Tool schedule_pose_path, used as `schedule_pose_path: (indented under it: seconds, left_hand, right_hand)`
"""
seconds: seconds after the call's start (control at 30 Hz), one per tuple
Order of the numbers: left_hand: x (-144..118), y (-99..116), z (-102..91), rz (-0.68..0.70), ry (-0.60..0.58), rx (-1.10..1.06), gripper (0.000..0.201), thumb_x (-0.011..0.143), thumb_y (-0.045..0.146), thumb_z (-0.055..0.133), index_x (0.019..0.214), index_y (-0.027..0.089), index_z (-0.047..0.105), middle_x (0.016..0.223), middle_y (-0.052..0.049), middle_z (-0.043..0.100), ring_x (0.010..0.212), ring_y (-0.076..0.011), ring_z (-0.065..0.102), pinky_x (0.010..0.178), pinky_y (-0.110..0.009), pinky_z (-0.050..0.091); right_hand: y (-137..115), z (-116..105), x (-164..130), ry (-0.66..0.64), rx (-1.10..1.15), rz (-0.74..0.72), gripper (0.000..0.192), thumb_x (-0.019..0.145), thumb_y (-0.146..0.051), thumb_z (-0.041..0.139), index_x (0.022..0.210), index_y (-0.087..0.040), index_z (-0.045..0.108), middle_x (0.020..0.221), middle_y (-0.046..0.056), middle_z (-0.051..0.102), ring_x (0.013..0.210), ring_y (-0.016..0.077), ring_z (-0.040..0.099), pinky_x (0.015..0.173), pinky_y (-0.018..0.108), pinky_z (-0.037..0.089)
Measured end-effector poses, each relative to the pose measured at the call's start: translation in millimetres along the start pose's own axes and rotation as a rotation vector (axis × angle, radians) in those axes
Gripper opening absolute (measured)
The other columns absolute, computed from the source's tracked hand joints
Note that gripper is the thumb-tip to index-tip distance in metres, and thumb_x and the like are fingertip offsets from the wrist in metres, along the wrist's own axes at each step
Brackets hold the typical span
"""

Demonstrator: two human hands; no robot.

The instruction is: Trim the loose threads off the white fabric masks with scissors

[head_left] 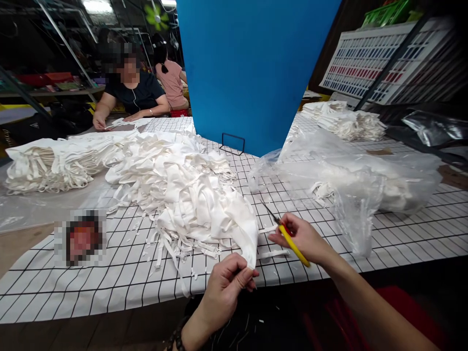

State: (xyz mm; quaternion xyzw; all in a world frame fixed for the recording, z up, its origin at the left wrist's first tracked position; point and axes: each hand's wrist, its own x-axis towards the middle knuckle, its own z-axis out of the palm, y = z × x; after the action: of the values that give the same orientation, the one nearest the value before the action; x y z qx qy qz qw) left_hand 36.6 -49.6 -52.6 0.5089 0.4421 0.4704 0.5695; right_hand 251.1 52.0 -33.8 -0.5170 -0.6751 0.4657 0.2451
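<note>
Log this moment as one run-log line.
left hand: pinching corner of white fabric piece | right hand: holding yellow-handled snips | surface: black-grid tablecloth | nearby: plastic bag

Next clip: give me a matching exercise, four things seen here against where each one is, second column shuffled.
Things:
1. yellow-handled snips
2. white fabric piece
3. clear plastic bag
4. blue board

Places:
A. upright at the middle of the checked table
B. pinched at its corner by the left hand
C. in the right hand
D. lying to the right of the right hand

Pairs: 1-C, 2-B, 3-D, 4-A
</note>
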Motion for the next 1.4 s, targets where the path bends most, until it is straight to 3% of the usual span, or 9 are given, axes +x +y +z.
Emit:
schedule_pose_path:
  seconds: [0.13, 0.27, 0.4, 0.57, 0.67, 0.87, 1.1, 1.27, 1.4]
  left_hand:
    - [-7, -7, 0.9, 0.007, 0.002, 0.013, 0.024, 0.092, 0.034, 0.056, 0.086, 0.016, 0.070, 0.083, -0.007, 0.062, 0.070, -0.0155, 0.059, 0.065, -0.026, 0.046]
    - [-12, 1, -7.4, 0.137, 0.089, 0.085, 0.018, 0.092, 0.028, 0.057, 0.088, 0.019, 0.072, 0.105, -0.009, 0.067, 0.095, -0.0197, 0.061, 0.085, -0.029, 0.046]
    - [-7, 9, -16.0, 0.194, 0.211, 0.064, 0.015, 0.091, 0.027, 0.060, 0.086, 0.021, 0.073, 0.109, -0.007, 0.067, 0.105, -0.0206, 0.060, 0.094, -0.031, 0.043]
    - [20, 20, -22.7, 0.171, 0.404, -0.383, 0.014, 0.085, 0.035, 0.068, 0.092, 0.025, 0.072, 0.090, -0.001, 0.071, 0.081, -0.0175, 0.069, 0.079, -0.031, 0.054]
    - [36, 30, -34.8, 0.217, 0.508, -0.523, 0.015, 0.081, 0.035, 0.072, 0.088, 0.022, 0.072, 0.098, -0.001, 0.070, 0.086, -0.0181, 0.070, 0.081, -0.031, 0.056]
    - [56, 42, -72.8, 0.278, 0.623, -0.530, 0.018, 0.078, 0.033, 0.075, 0.089, 0.018, 0.072, 0.107, -0.003, 0.068, 0.091, -0.0171, 0.069, 0.086, -0.030, 0.056]
    - [82, 65, -96.9, 0.292, 0.592, -0.398, 0.022, 0.074, 0.034, 0.077, 0.091, 0.020, 0.073, 0.113, -0.004, 0.066, 0.068, -0.0100, 0.065, 0.052, -0.019, 0.051]
    - [100, 90, -115.3, 0.329, 0.608, -0.338, 0.026, 0.073, 0.035, 0.078, 0.094, 0.019, 0.075, 0.095, -0.003, 0.069, 0.067, -0.0090, 0.061, 0.053, -0.018, 0.047]
    - [109, 111, -118.9, 0.387, 0.636, -0.177, 0.021, 0.077, 0.035, 0.074, 0.093, 0.020, 0.076, 0.096, -0.003, 0.070, 0.072, -0.0076, 0.059, 0.055, -0.015, 0.041]
  right_hand:
    - [-1, 26, 46, 0.107, -0.099, 0.059, 0.044, 0.056, -0.041, 0.084, 0.077, -0.023, 0.050, 0.078, -0.001, 0.061, 0.067, 0.0169, 0.053, 0.057, 0.027, 0.037]
    - [-9, 46, 78, 0.188, -0.059, 0.026, 0.034, 0.054, -0.028, 0.081, 0.066, -0.021, 0.050, 0.068, -0.002, 0.058, 0.062, 0.0157, 0.050, 0.054, 0.026, 0.035]
    - [-29, 24, 101, 0.261, 0.104, -0.068, 0.033, 0.064, -0.037, 0.074, 0.074, -0.022, 0.046, 0.069, -0.003, 0.056, 0.062, 0.0147, 0.052, 0.055, 0.026, 0.041]
    - [-62, -10, 117, 0.198, 0.323, -0.203, 0.037, 0.071, -0.045, 0.070, 0.088, -0.023, 0.046, 0.094, 0.001, 0.063, 0.072, 0.0140, 0.061, 0.065, 0.028, 0.051]
    - [-57, -14, 111, 0.035, 0.251, -0.158, 0.035, 0.071, -0.036, 0.074, 0.091, -0.022, 0.048, 0.107, 0.004, 0.065, 0.082, 0.0160, 0.064, 0.069, 0.029, 0.053]
    - [1, 11, 67, -0.092, -0.088, 0.006, 0.029, 0.064, -0.027, 0.078, 0.076, -0.021, 0.052, 0.074, 0.002, 0.064, 0.063, 0.0189, 0.058, 0.051, 0.028, 0.044]
    - [14, 46, 44, -0.084, -0.201, -0.044, 0.019, 0.073, -0.025, 0.068, 0.081, -0.024, 0.051, 0.079, -0.001, 0.064, 0.068, 0.0171, 0.055, 0.056, 0.026, 0.037]
    - [16, 39, 35, -0.103, -0.203, -0.074, 0.016, 0.075, -0.024, 0.065, 0.082, -0.023, 0.051, 0.080, -0.001, 0.063, 0.067, 0.0161, 0.055, 0.055, 0.026, 0.039]
    - [23, 22, 34, -0.029, 0.058, -0.030, 0.024, 0.076, -0.030, 0.069, 0.086, -0.023, 0.049, 0.084, 0.000, 0.063, 0.072, 0.0167, 0.058, 0.060, 0.027, 0.047]
